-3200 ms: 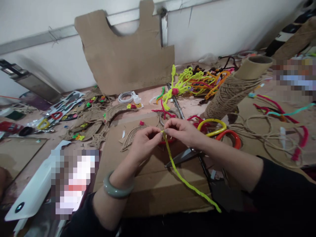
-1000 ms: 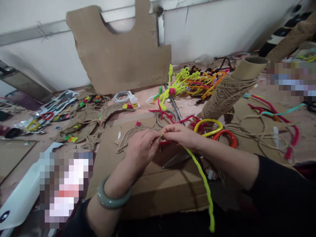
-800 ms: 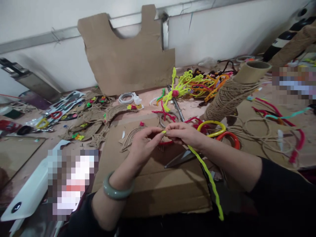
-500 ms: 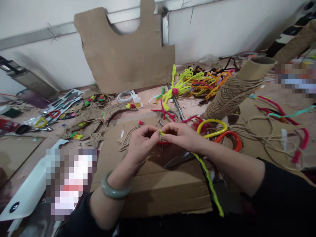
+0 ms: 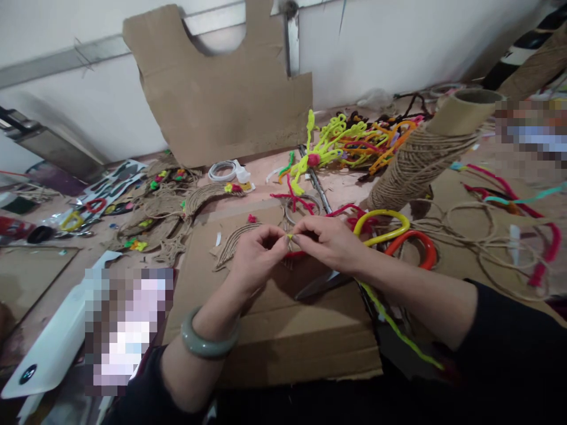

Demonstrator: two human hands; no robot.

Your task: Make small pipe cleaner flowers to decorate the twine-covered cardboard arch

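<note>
Just above the middle of the frame, the left hand (image 5: 257,255) and the right hand (image 5: 331,242) meet fingertip to fingertip over a flat cardboard sheet (image 5: 274,336). Each hand has thumb and forefinger closed tight on the same short end of a yellow-green pipe cleaner (image 5: 401,336), and the other fingers are loosely curled. Only a small nub of that end shows between the two pinches. The rest of the stem passes under the right palm and trails toward the lower right of the frame, beneath the right forearm. A red pipe cleaner (image 5: 302,255) lies just below the fingertips; whether the green end touches it cannot be told. The step in hand looks like fine work on the tip itself, bending or twisting it, perhaps against the red piece. A move of that kind calls for one pinch to hold firm while the other turns in small amounts, with the long tail kept from snagging on the scissors blade (image 5: 316,287) lying on the sheet under the right wrist. A jade-green bangle (image 5: 208,343) sits on the left wrist. A cone of jute twine (image 5: 416,168) leans at the right, and a heap of coloured pipe cleaners (image 5: 354,139) lies above centre.
</note>
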